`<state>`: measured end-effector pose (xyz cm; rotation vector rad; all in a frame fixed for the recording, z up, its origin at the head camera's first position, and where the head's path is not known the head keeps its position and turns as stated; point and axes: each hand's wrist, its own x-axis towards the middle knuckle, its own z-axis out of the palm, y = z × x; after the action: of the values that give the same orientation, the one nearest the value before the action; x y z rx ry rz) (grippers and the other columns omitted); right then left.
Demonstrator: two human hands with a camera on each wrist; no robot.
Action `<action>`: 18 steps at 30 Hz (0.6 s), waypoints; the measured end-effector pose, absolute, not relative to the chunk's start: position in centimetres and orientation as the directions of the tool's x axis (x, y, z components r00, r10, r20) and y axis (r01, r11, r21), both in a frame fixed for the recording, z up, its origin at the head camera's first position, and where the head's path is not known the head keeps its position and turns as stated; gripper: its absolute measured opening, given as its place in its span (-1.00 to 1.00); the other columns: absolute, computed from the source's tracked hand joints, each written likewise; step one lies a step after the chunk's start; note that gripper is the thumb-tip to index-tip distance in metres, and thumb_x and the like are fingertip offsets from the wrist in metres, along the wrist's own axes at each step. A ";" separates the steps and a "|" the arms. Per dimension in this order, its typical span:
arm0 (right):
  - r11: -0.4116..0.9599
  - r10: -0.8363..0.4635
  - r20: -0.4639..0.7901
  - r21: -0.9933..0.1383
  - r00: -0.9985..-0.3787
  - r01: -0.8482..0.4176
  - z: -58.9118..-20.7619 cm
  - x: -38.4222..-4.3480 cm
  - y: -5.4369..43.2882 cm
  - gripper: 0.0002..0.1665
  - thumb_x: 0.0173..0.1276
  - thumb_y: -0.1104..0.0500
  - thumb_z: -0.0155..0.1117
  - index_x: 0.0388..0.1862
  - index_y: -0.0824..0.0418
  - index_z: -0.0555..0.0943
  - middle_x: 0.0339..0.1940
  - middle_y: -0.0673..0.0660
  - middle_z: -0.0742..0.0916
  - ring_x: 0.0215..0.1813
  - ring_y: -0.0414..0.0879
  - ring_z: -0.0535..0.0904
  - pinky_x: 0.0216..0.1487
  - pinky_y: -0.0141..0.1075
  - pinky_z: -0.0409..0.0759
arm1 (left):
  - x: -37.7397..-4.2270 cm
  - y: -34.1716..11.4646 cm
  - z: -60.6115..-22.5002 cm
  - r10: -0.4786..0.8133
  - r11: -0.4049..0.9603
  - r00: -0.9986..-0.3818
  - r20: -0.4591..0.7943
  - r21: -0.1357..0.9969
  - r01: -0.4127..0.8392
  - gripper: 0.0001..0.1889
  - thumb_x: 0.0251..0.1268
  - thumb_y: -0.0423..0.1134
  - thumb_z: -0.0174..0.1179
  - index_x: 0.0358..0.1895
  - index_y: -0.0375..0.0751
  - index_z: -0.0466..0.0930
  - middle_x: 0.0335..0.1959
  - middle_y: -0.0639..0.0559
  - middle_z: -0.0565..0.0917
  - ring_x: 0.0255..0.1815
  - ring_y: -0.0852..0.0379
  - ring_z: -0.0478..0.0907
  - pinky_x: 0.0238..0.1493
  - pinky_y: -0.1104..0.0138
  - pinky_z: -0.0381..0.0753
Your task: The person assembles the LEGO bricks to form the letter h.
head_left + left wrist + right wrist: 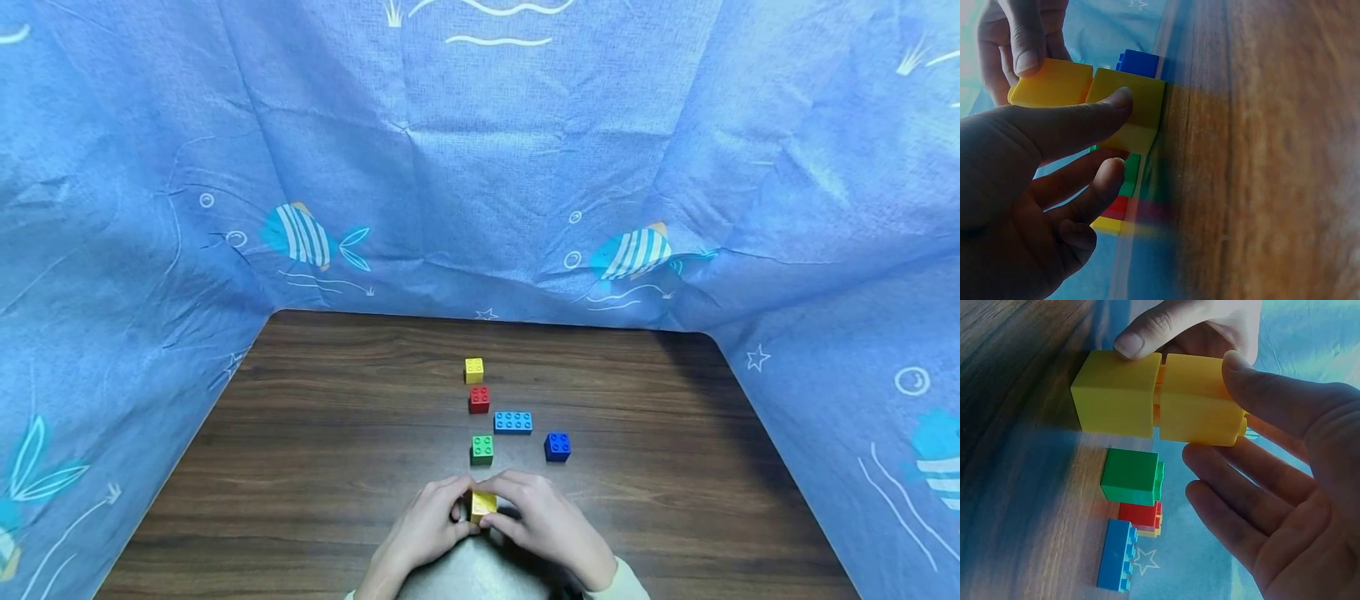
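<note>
Two yellow building bricks are stacked between my hands near the table's front edge. My left hand (427, 521) pinches the lower yellow brick (1116, 394), its thumb flat on one side. The upper yellow brick (1057, 84) is gripped by my right hand (543, 518), thumb on one face and fingers opposite. In the right wrist view a narrow gap shows between the two bricks, with studs visible in it. From the head view only the top yellow brick (484, 505) shows; the lower one is hidden. Just beyond the hands stands a green brick (482, 451).
Past the green brick lie a long light-blue brick (513, 422), a red brick (479, 400) and another yellow brick (474, 371). A dark-blue brick (557, 447) sits to the right. Blue fish-print cloth (480, 183) hangs around the brown wooden table (315, 433).
</note>
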<state>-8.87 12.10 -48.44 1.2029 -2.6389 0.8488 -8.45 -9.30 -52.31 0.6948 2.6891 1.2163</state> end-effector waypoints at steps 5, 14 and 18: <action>0.513 -0.666 0.342 -0.435 -0.663 -0.740 -48.4 -9.0 12.0 -0.60 0.25 0.10 0.51 0.07 0.15 0.72 -0.06 -0.02 0.81 -0.04 -0.21 0.73 -0.03 -0.33 0.70 | -8.4 -9.2 -52.4 0.448 0.573 -0.890 0.088 0.736 0.361 -0.69 0.07 -0.26 0.52 -0.16 0.07 0.61 -0.48 0.18 0.52 -0.46 0.41 0.37 -0.44 0.53 0.36; 0.494 -0.653 0.309 -0.518 -0.691 -0.698 -48.2 -9.6 11.7 -0.62 0.18 0.17 0.55 -0.01 0.21 0.74 -0.11 0.04 0.83 -0.06 -0.16 0.75 -0.01 -0.31 0.70 | -8.7 -9.2 -52.4 0.446 0.583 -0.894 0.053 0.740 0.334 -0.69 0.09 -0.25 0.52 -0.13 0.05 0.62 -0.48 0.17 0.50 -0.49 0.42 0.33 -0.48 0.51 0.34; 0.492 -0.643 0.311 -0.533 -0.700 -0.689 -48.1 -9.6 11.6 -0.62 0.15 0.18 0.57 -0.03 0.21 0.75 -0.14 0.04 0.83 -0.08 -0.17 0.75 -0.02 -0.30 0.71 | -8.6 -9.2 -52.3 0.447 0.589 -0.892 0.065 0.730 0.348 -0.68 0.07 -0.27 0.52 -0.13 0.04 0.63 -0.49 0.18 0.49 -0.48 0.41 0.33 -0.46 0.51 0.33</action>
<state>-9.57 11.55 -48.13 1.1862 -2.6524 0.9970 -8.65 -9.19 -52.35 0.6752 2.6869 1.1923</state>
